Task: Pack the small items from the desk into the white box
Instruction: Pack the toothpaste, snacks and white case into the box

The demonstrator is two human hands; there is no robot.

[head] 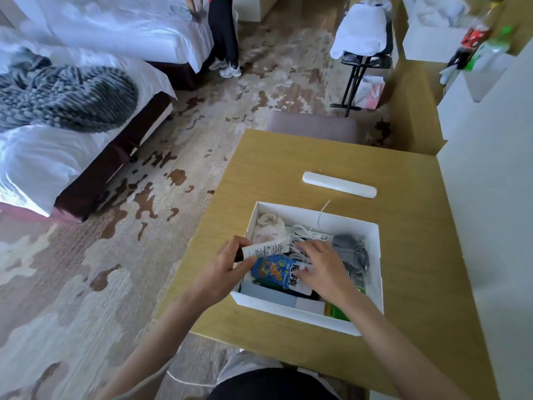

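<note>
The white box [375,255] stands open on the wooden desk [288,168], filled with small items: a pig-faced sock [268,230], a coiled white cable [302,233], grey cloth [350,251], a blue snack pouch [271,268] and a white card with black characters [300,277]. My left hand [227,269] grips a white tube with a black cap [264,249] over the box's left side. Fingers spread, my right hand [320,267] presses down on the cable and card inside the box.
A long white case [339,183] lies on the desk beyond the box. A grey chair [311,125] stands at the desk's far edge. A white wall panel [490,197] borders the desk's right. Beds [72,134] are at left; a person's legs [223,39] stand far back.
</note>
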